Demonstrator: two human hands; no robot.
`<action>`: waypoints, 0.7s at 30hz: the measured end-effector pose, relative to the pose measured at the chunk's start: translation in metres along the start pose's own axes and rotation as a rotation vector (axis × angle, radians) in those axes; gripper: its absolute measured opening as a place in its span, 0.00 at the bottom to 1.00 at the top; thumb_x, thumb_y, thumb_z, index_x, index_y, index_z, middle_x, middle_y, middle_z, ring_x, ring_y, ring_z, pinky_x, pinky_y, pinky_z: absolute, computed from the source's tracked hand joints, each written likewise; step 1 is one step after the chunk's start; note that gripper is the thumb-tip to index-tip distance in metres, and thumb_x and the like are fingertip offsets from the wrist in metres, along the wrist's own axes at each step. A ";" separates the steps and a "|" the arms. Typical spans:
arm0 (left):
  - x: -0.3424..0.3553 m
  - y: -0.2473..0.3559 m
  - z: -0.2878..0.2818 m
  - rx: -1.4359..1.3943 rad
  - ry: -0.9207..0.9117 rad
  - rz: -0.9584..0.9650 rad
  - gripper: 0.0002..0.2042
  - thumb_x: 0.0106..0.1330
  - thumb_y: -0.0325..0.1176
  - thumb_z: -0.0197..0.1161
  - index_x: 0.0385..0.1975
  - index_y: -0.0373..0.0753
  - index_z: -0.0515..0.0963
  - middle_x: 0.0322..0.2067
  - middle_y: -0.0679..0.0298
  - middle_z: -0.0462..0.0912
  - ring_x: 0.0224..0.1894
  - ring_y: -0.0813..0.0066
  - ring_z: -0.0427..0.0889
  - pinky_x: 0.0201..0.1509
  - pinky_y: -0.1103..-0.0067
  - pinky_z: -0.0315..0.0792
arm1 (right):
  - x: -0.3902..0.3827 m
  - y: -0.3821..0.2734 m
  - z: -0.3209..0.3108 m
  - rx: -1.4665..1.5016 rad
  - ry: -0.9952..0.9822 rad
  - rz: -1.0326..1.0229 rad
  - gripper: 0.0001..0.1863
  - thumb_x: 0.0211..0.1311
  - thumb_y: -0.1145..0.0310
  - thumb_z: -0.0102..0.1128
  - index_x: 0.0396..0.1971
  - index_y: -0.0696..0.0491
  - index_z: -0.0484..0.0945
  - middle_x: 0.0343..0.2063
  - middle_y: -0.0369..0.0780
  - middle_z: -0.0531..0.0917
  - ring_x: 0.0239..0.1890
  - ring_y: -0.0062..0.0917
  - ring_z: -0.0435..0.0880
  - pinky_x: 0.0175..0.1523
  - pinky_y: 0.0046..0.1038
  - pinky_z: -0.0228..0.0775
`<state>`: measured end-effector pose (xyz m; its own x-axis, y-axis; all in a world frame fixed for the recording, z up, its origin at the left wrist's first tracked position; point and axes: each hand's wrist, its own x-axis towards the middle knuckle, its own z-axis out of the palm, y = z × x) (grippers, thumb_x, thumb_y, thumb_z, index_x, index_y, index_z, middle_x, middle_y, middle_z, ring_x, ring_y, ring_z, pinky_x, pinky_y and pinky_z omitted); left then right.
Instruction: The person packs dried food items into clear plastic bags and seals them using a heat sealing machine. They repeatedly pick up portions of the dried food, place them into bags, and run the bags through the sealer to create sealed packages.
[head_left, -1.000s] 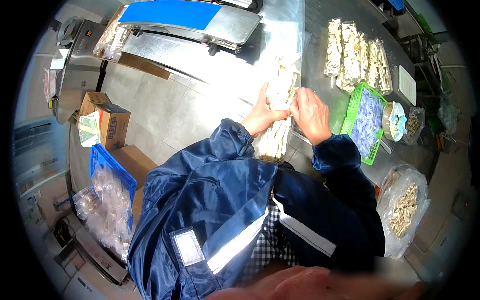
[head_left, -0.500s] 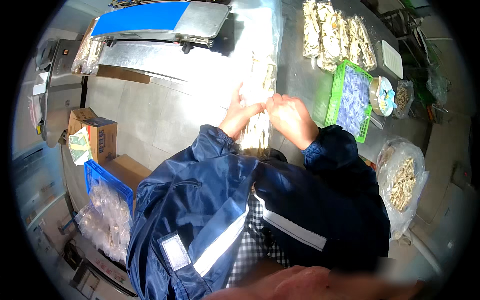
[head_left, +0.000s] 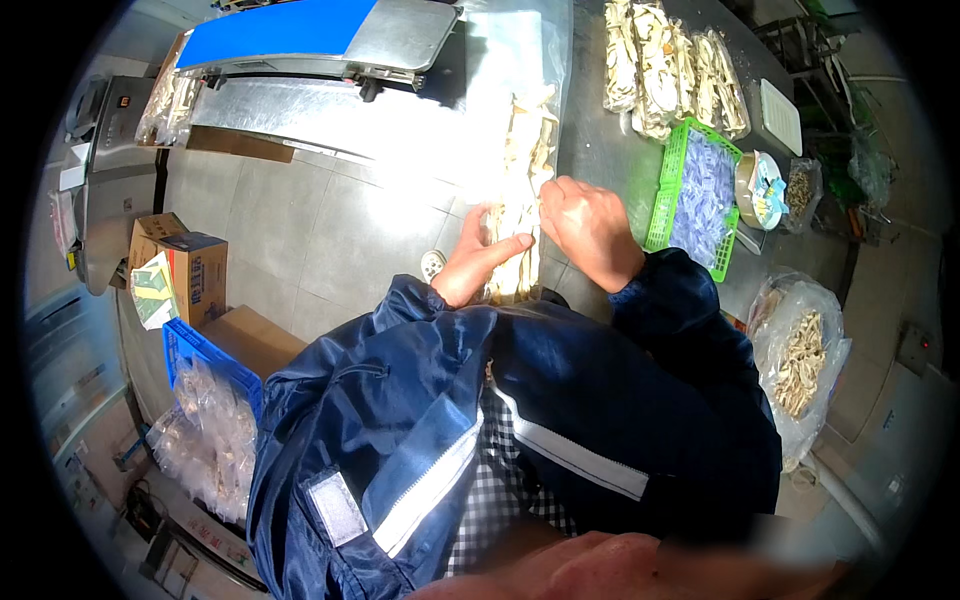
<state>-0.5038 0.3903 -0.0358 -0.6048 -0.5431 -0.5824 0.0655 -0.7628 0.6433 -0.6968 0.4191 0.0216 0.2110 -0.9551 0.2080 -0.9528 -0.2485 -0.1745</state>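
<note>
A long clear plastic bag [head_left: 525,150] of pale dried slices, which look like dried mushroom, lies in front of me at the bench's edge, its near end close to my jacket. My left hand [head_left: 472,262] grips the near part from the left, the thumb across the top and the other fingers partly hidden round its side. On the opposite side my right hand [head_left: 592,232] is closed, its bent fingers pinching the bag's right edge. Glare washes out the left of the bag. The far end of the plastic looks flat, with no slices in it.
Several filled bags [head_left: 655,75] lie at the back right. Nearer stand a green basket [head_left: 662,200] of small bluish packets, a round tin [head_left: 745,185] and a white tray [head_left: 782,118]. A blue-topped machine [head_left: 280,35] is back left; cartons [head_left: 195,275] and a blue crate [head_left: 215,360] are at left.
My hands have moved apart slightly; the left thumb no longer meets the right fingers and lies on the bag. The right hand has shifted a little to the right. More of the slices shows.
</note>
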 end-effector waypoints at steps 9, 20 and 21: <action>0.002 -0.004 -0.012 -0.037 0.032 0.024 0.46 0.63 0.30 0.71 0.73 0.31 0.43 0.60 0.49 0.70 0.61 0.65 0.73 0.65 0.70 0.70 | -0.020 -0.031 0.015 0.060 -0.099 -0.051 0.04 0.51 0.72 0.59 0.26 0.53 0.74 0.23 0.39 0.77 0.29 0.32 0.83 0.35 0.32 0.76; -0.006 -0.014 -0.043 0.160 -0.140 0.034 0.52 0.58 0.34 0.77 0.75 0.37 0.43 0.66 0.49 0.63 0.70 0.61 0.63 0.72 0.71 0.60 | -0.028 -0.048 0.008 0.206 -0.191 -0.082 0.06 0.58 0.67 0.58 0.27 0.54 0.75 0.24 0.40 0.79 0.29 0.32 0.84 0.36 0.33 0.75; -0.005 -0.018 -0.047 0.185 -0.132 0.065 0.53 0.58 0.35 0.77 0.75 0.37 0.43 0.66 0.49 0.63 0.70 0.60 0.63 0.72 0.70 0.60 | -0.026 -0.046 0.004 0.277 -0.227 -0.094 0.07 0.59 0.67 0.58 0.27 0.55 0.74 0.24 0.42 0.79 0.29 0.34 0.84 0.35 0.35 0.75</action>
<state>-0.4648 0.3902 -0.0674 -0.7036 -0.5294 -0.4741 -0.0310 -0.6437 0.7647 -0.6573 0.4543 0.0201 0.3673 -0.9299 0.0216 -0.8383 -0.3410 -0.4255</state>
